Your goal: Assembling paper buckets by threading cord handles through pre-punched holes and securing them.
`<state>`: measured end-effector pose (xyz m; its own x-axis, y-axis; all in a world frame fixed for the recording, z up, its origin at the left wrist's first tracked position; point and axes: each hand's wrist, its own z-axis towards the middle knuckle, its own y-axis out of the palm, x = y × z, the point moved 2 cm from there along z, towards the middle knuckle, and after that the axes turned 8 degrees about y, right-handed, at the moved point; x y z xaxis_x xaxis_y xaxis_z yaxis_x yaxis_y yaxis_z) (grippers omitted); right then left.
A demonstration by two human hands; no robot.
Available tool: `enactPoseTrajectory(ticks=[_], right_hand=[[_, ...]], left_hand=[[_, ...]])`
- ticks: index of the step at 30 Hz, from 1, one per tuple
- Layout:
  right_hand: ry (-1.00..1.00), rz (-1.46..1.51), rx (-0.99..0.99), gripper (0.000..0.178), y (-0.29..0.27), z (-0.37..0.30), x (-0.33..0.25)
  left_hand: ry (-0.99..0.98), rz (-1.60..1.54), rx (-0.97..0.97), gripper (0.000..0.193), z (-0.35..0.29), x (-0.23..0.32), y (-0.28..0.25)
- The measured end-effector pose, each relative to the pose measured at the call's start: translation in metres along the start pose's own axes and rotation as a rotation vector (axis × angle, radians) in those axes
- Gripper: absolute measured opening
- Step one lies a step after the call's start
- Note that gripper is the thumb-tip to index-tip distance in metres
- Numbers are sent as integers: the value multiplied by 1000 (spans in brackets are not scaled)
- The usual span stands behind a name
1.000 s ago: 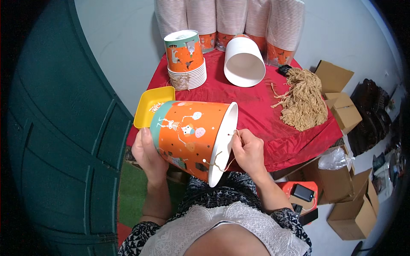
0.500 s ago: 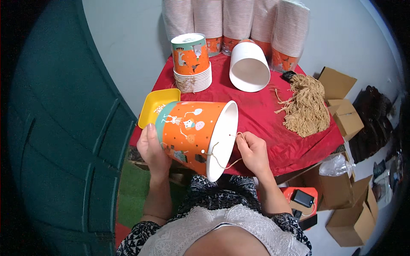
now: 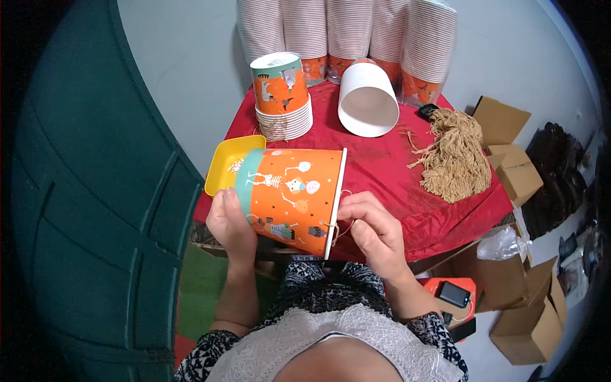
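Bucket interior not visible: the orange paper bucket (image 3: 289, 194) lies on its side, mouth facing the right hand, and only the rim edge shows. Base end is partly covered by the left hand (image 3: 230, 224). The thin string (image 3: 340, 230) at the rim is hard to trace; I can't tell whether it passes through a hole. Lower part of the desk (image 3: 394, 172) is blocked by the bucket and both hands.

Left hand grip: wrapped around the bucket's teal base end, thumb on the printed side, holding it up above the near desk edge. Right hand (image 3: 375, 232) grip: fingertips pinched closed on the string right at the rim, touching the bucket's lower edge.

Versus 0.5 s ago: the bucket has turned so the mouth is edge-on instead of showing as an open white oval; the right hand has moved in from just beside the rim to touching it. Left hand in the same hold.

Around the bucket: yellow tray (image 3: 230, 167) just behind its base end, partly hidden by it. Behind that, a short stack of printed buckets (image 3: 281, 95). A white-lined bucket (image 3: 368, 100) lies on its side further back right. Bundle of tan strings (image 3: 453, 156) well to the right. Tall wrapped stacks of buckets (image 3: 347, 35) along the back wall. Cardboard boxes (image 3: 509, 169) off the desk's right edge.
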<state>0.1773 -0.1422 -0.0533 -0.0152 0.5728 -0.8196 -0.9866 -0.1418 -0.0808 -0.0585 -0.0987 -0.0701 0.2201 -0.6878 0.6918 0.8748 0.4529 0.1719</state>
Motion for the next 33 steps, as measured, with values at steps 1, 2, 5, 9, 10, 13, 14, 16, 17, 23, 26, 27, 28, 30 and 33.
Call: enactPoseTrajectory(ticks=[1, 2, 5, 9, 10, 13, 14, 16, 17, 23, 26, 27, 28, 30, 33], right_hand=[[43, 95, -62, 18, 3, 1, -2], [27, 105, -69, 15, 4, 1, 2], [196, 213, -78, 11, 10, -5, 7], [218, 238, 4, 16, 13, -9, 8], [218, 238, 4, 16, 13, -9, 8], [170, 101, 71, 21, 12, -10, 8], [120, 10, 117, 22, 12, -10, 8], [69, -82, 165, 23, 11, -11, 7], [32, -122, 182, 24, 11, -11, 5], [-6, -122, 251, 23, 11, -13, 6], [-53, -100, 276, 22, 8, -12, 6], [-98, -110, 283, 21, 6, -12, 5], [-100, -107, 282, 21, 5, -13, 6], [-76, -92, 228, 13, 4, -14, 8], [-147, -178, 191, 11, 4, -9, 2]], left_hand=[[14, 38, -1, 32, -1, 2, 1], [16, 39, -3, 32, -2, 2, 1], [26, 24, -22, 32, -5, 5, 2], [81, 104, -34, 31, -6, 13, 4], [93, 129, -45, 30, -6, 14, 4], [153, 184, -53, 30, -8, 14, 4], [154, 184, -53, 30, -8, 14, 4], [159, 128, -43, 29, -9, 14, 6], [159, 128, -44, 29, -9, 15, 6], [144, 173, -137, 16, -2, 18, -2], [-59, 68, -337, 6, 5, 37, -4], [-123, -46, -369, 5, 8, 42, -3], [-188, -160, -399, 7, 9, 45, -3], [-151, -186, -400, 7, 17, 48, -5], [-67, -177, -395, 5, 30, 58, -6]])
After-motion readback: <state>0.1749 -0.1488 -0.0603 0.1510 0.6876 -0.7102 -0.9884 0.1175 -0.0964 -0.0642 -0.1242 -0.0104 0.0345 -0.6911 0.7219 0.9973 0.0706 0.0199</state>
